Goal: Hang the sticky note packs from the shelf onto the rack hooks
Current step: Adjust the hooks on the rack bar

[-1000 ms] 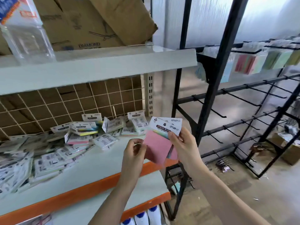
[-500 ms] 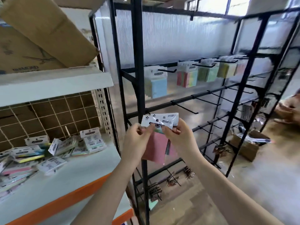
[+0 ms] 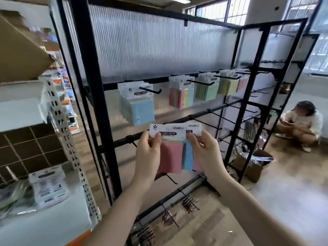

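Both hands hold sticky note packs (image 3: 174, 153) with white header cards in front of the black rack (image 3: 94, 96); a pink pack faces me and a blue one sits behind it. My left hand (image 3: 148, 155) pinches the pink pack's left side, and my right hand (image 3: 204, 151) pinches the right side of the packs. Just above them a blue pack (image 3: 142, 112) hangs on a hook (image 3: 150, 90). Further right hang multicolour packs (image 3: 182, 98) and green and yellow packs (image 3: 207, 91). More packs (image 3: 48, 185) lie on the white shelf (image 3: 49, 222) at the left.
Bare hooks (image 3: 205, 124) line the rack's lower rails. A cardboard box (image 3: 19, 54) sits on the upper shelf at the left. A person (image 3: 300, 123) crouches on the floor at the right beside an opened box (image 3: 255, 166). Small clips hang on the lowest rail.
My view has swung right from the shelf to the rack. Both hands have carried the packs up and toward the rack, below the hanging blue pack.
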